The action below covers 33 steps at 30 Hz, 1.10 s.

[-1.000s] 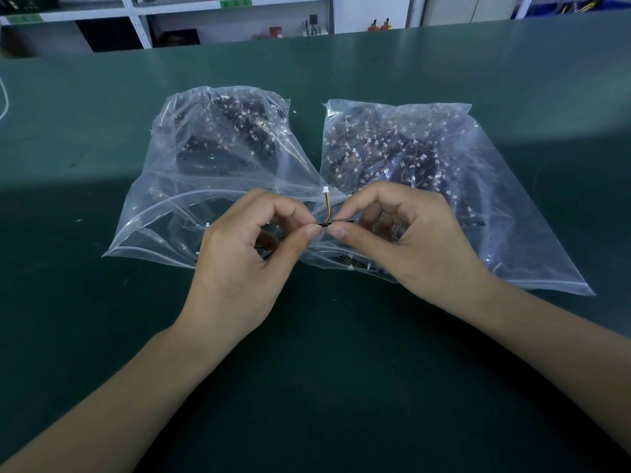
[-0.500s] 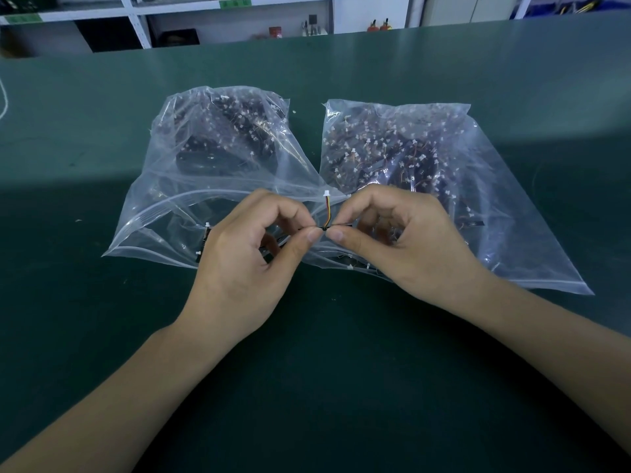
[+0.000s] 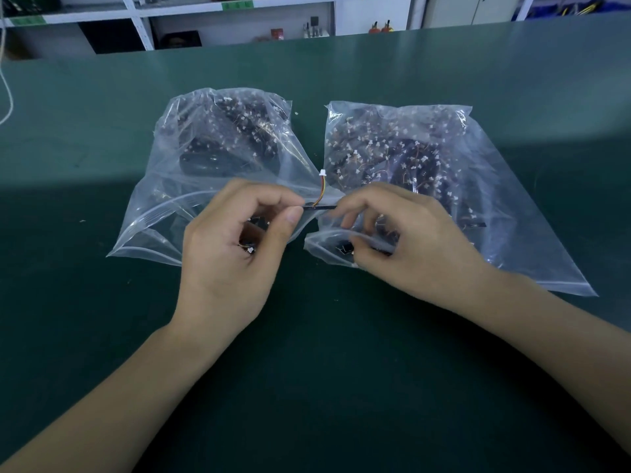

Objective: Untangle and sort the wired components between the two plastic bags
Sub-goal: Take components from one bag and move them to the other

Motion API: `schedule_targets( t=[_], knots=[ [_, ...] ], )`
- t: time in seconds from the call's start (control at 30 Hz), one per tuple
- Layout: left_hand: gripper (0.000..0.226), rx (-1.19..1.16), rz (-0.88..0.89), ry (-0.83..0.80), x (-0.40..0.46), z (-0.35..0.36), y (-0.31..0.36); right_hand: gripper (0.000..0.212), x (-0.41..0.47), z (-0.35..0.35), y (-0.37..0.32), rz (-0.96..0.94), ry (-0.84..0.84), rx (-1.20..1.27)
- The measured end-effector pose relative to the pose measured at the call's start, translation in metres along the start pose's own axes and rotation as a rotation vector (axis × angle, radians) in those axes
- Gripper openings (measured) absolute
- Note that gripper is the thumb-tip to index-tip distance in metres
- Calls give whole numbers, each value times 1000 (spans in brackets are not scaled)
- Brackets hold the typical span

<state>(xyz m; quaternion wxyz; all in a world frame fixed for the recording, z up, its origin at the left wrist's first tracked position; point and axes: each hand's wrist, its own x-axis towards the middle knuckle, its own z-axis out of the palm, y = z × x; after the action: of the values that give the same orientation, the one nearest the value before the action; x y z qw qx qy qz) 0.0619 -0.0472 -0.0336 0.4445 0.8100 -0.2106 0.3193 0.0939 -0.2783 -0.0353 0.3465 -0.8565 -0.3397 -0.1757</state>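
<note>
Green bench top (image 3: 102, 336) — white shelving (image 3: 143, 25) behind

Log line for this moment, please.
left hand: pinches thin black wired component | right hand: pinches its other end | white connector: points up | clear plastic bags: both lie on green table

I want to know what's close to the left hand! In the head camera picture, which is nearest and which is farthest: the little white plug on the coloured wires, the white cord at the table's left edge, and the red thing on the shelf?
From the left hand:
1. White plug, just above the fingertips, between the bags.
2. Red thing, up on the back shelf.
3. White cord, far left table edge.
</note>
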Motion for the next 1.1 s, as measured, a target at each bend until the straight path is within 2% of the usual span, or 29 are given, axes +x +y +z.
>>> schedule_targets(
  t=[0.2, 0.4, 0.53, 0.73, 1.0, 1.1],
  knots=[
    [11, 6, 120, -2, -1, -1, 2, 29, 1, 0, -1, 46, 76, 56],
    [6, 159, 180, -232, -3, 2, -11, 29, 1, 0, -2, 65, 96, 82],
    [5, 241, 189, -218, -3, 4, -15, 30, 0, 0, -1, 72, 82, 107],
    [4, 205, 144, -150, -4, 3, -13, 26, 1, 0, -1, 73, 114, 108],
    [9, 466, 293, -186, -4, 7, -9, 26, 0, 1, -1, 29, 127, 111],
    [14, 538, 328, -251, -4, 8, -6, 27, 0, 0, -2, 4, 132, 108]
  ],
)
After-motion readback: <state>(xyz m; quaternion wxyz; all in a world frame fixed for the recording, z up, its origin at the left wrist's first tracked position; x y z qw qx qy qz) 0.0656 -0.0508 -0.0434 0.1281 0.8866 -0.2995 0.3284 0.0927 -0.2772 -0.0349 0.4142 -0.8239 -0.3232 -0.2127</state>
